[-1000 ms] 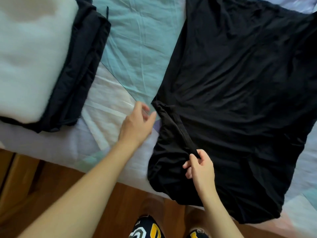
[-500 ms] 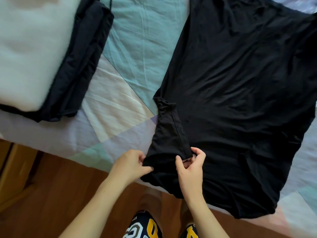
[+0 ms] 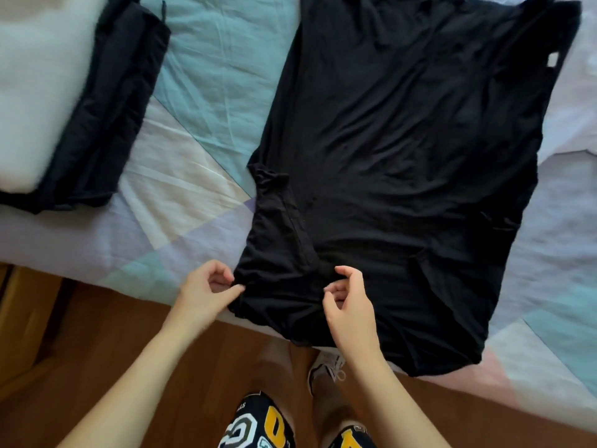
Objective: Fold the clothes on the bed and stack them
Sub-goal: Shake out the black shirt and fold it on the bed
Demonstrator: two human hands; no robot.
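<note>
A black T-shirt (image 3: 403, 150) lies spread flat on the bed (image 3: 193, 176), its lower end hanging over the near edge. Its left sleeve (image 3: 277, 234) is folded inward onto the body. My left hand (image 3: 206, 292) pinches the shirt's left edge just below that sleeve. My right hand (image 3: 349, 305) has curled fingers and pinches the fabric at the sleeve's inner end. At the far left sits a stack: a folded white garment (image 3: 42, 85) on folded black clothes (image 3: 109, 124).
The bed's near edge runs diagonally from left to lower right, with wooden floor (image 3: 97, 350) below it. My legs in patterned shorts (image 3: 258, 425) and a shoe (image 3: 326, 367) stand close to the bed. Bare sheet lies between the stack and the shirt.
My left hand came down from the sheet beside the sleeve's top to the shirt's lower left edge and took hold of it. The sleeve now lies flatter on the body.
</note>
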